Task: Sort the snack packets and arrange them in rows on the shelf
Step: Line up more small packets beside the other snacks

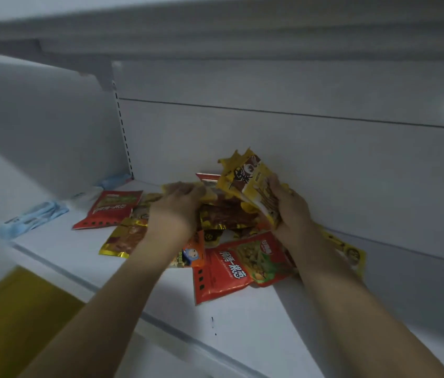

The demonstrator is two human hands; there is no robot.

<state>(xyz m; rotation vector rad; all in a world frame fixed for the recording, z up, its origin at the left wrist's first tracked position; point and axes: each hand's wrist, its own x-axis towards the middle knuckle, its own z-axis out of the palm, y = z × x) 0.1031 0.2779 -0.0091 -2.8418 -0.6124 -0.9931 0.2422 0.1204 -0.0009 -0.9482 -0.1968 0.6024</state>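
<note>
Desk: What does the head view give you?

Operator: I'm looking down onto a white shelf (242,323) with a heap of snack packets against its back panel (324,148). My right hand (291,211) is curled round a yellow bundle (250,184). It is several yellow packets with brown print, held upright and fanned a little above the heap, close to the panel.

Desk: And the left?

Operator: My left hand (177,211) lies palm down over the middle of the heap. Its fingers are bent over the edge of a loose yellow packet (207,194) and pinch it, just beside the bundle. The picture is soft there, so I can't tell how much of the packet they have.

Desk: Where's the rest of the stock?

Operator: Between my hands lie gold-and-brown packets (226,218), overlapping. A large red packet (231,266) lies flat nearest me, beneath my right wrist. It touches an orange packet (195,251) with a cartoon figure, which my left forearm partly covers. A gold packet (124,238) sits left of that arm, and a second red packet (111,208) lies beyond it. A flat yellow packet (351,253) pokes out from beneath my right forearm by the panel. Pale blue packets (32,219) lie well off to the left, near the shelf's edge.
</note>
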